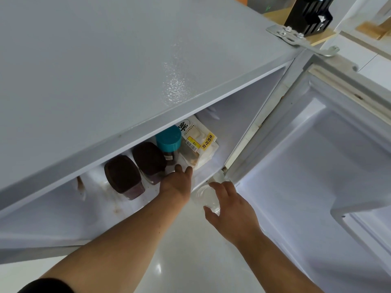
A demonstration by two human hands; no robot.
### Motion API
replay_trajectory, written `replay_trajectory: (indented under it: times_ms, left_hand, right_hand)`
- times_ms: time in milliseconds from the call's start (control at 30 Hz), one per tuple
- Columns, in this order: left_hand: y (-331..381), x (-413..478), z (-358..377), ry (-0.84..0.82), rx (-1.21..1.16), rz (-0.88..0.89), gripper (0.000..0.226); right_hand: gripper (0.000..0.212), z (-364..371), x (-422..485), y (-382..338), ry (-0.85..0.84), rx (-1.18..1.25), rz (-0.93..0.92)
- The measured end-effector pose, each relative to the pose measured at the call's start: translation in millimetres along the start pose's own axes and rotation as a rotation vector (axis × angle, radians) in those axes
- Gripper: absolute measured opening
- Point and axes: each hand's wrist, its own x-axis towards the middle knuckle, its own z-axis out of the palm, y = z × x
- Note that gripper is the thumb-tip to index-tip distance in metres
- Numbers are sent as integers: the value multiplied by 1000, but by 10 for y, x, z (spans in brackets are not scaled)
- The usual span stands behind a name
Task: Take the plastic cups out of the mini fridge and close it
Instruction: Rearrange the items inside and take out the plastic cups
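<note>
While the fridge (131, 66) stands with its door (330, 157) swung wide, two dark-lidded jars (135, 172), a teal-capped jar (169, 138) and a bread bag (198, 142) sit on its shelf (101, 199). The left hand (176, 182) reaches onto the shelf's front edge, fingers loosely spread. The right hand (230, 208) grips a clear cup (206, 197) just outside that edge.
</note>
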Motion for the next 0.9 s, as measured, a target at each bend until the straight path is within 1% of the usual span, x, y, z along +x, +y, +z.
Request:
replay_trajectory:
  times_ms: [300, 433, 533, 633, 700, 833, 900]
  left_hand:
    - [-92, -92, 51, 23, 23, 32, 70]
    - [-52, -186, 26, 81, 39, 73, 78]
    - [-29, -334, 14, 159, 84, 112, 83]
    - [-34, -516, 13, 227, 77, 162, 86]
    - [-11, -637, 14, 218, 50, 191, 88]
    - [87, -854, -21, 143, -79, 177, 87]
    - [144, -974, -35, 142, -91, 216, 87]
  right_hand:
    - [63, -32, -83, 27, -14, 10, 25]
    - [64, -82, -119, 21, -9, 18, 31]
    - [63, -133, -161, 20, -13, 4, 48]
    - [61, -202, -233, 41, -25, -3, 73]
    - [61, -271, -313, 58, -27, 5, 97]
    - [61, -430, -519, 82, -18, 3, 135]
    - [60, -525, -664, 96, -5, 17, 157]
